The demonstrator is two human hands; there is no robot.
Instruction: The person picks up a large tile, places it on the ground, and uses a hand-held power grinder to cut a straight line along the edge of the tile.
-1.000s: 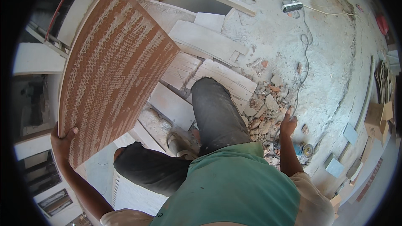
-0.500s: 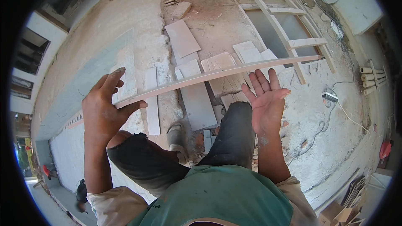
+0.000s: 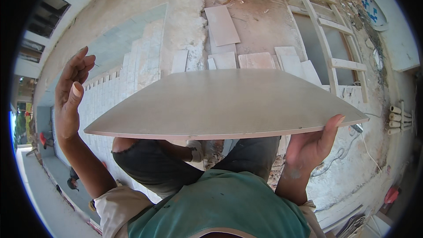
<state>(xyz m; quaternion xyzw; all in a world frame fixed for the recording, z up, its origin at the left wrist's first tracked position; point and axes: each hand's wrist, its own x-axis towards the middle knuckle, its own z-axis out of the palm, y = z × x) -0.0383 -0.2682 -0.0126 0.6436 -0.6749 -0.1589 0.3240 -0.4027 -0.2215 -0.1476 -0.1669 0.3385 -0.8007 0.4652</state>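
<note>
A large grey tile (image 3: pixel 229 103) with a smooth top face and pinkish edge lies roughly flat above my bent knees (image 3: pixel 154 163). My right hand (image 3: pixel 310 143) grips its near edge toward the right end, thumb up at the edge and fingers hidden underneath. My left hand (image 3: pixel 74 97) is raised just off the tile's left corner, fingers apart and slightly curved, holding nothing. Behind the tile, pale cut boards and slabs (image 3: pixel 222 24) lie on the rough floor. Under the tile, rubble (image 3: pixel 277 169) shows beside my right leg.
A wooden ladder-like frame (image 3: pixel 321 26) lies over a dark recess at upper right. A power strip (image 3: pixel 357 130) with cables and several pale rolls (image 3: pixel 398 117) are at right. Laid pale tiles (image 3: pixel 105 101) stretch along the left. Another person (image 3: pixel 72 180) is at the far lower left.
The tile has swung from upright, brown back showing, through edge-on to flat, grey face up. My left hand has let go and moved left; my right hand has come up onto the tile's edge.
</note>
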